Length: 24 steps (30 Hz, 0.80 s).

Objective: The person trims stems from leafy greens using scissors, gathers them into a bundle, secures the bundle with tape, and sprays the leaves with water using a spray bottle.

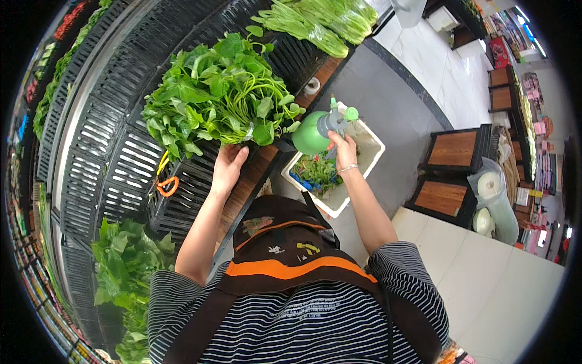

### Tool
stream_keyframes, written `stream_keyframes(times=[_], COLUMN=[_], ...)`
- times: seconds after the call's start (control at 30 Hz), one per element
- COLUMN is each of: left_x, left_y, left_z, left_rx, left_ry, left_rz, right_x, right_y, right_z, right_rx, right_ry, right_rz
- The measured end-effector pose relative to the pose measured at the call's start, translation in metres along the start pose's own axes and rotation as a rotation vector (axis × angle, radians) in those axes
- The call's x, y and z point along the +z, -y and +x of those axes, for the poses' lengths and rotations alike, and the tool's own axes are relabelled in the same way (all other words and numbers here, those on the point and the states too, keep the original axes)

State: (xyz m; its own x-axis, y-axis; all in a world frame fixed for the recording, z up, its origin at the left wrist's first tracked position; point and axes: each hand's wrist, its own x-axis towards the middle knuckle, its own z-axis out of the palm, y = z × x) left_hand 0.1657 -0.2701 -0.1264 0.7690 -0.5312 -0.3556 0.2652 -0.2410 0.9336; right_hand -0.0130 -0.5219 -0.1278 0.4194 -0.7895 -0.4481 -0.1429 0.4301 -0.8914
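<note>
My right hand [342, 152] is closed around the grey handle of a green pump spray bottle [311, 133], held above a white foam box. My left hand [231, 164] is at the near edge of a large heap of leafy greens [218, 95] with long stems, at a clear band round the stems; leaves and stems hide part of its fingers, so its grip is unclear. The heap rests on a black slatted display rack [132, 159]. Left of my left hand, scissors with orange handles [168, 186] lie on the rack beside a yellow strip.
The white foam box [379, 148] on the grey floor holds leafy scraps and something blue. A roll of tape [312, 85] sits on the rack's wooden ledge. Wrapped long greens [318, 27] lie farther along, more leafy greens [127, 264] at left. Dark-framed wooden crates [441, 195] stand at right.
</note>
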Motion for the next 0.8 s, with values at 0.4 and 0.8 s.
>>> stream_keyframes(times=[0.4, 0.8], left_x=[0.034, 0.056], left_y=[-0.021, -0.038], left_z=[0.023, 0.036], left_rx=[-0.183, -0.105], left_ry=[-0.287, -0.460], left_rz=[-0.544, -0.418], right_x=[-0.108, -0.299], right_y=[-0.136, -0.534], right_z=[-0.034, -0.132], right_rx=[0.266, 1.185], right_ry=[-0.492, -0.749], right_rz=[0.133, 0.820])
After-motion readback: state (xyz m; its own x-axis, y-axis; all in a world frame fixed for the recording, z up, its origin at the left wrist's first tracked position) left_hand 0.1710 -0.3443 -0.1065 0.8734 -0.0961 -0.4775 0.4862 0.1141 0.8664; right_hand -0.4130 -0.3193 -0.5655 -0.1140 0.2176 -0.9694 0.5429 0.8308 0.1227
